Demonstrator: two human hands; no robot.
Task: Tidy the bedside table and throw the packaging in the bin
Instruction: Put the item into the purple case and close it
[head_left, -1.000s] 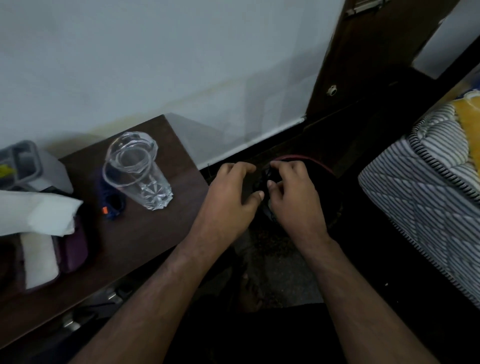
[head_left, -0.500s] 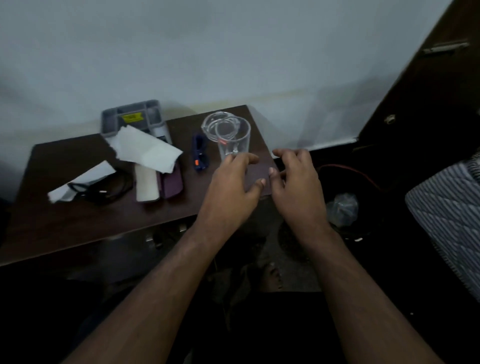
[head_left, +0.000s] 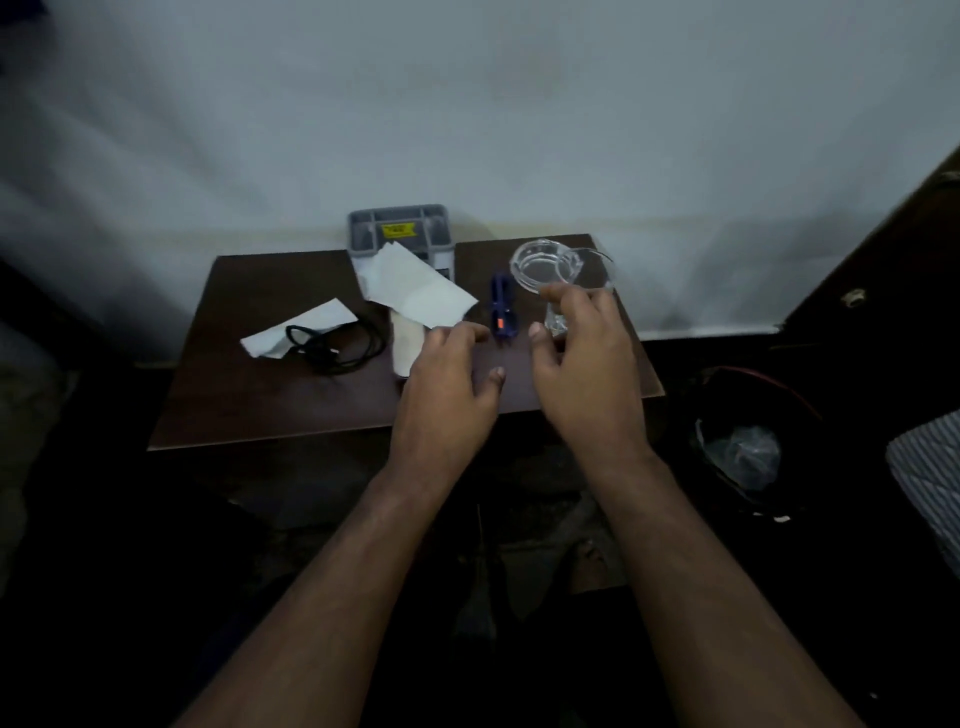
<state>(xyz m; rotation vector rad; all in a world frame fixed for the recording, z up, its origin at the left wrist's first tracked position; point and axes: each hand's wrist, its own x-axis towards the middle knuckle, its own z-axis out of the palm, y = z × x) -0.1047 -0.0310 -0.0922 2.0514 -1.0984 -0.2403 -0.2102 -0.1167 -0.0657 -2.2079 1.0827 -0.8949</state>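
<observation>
The dark wooden bedside table (head_left: 291, 410) fills the middle of the view. On it lie a white paper sheet (head_left: 421, 288), a second white paper (head_left: 306, 325) under a black cable (head_left: 332, 351), a blue tool with an orange button (head_left: 502, 309), and a clear glass (head_left: 563, 270) with a clear dish beside it. My left hand (head_left: 447, 395) hovers over the table's front, fingers spread and relaxed, holding nothing. My right hand (head_left: 587, 374) hovers just in front of the glass, fingers loosely bent and empty. The bin (head_left: 748, 457) on the floor at the right holds crumpled clear plastic packaging.
A grey compartment tray (head_left: 397, 231) with a yellow label stands at the table's back against the white wall. A pale oblong case (head_left: 405, 343) lies partly under the paper. A striped mattress (head_left: 930, 467) is at the far right, a dark door (head_left: 883, 249) behind the bin.
Both hands left the bin, where they held something dark, and came back over the table empty. The view swung left from the bin to the table.
</observation>
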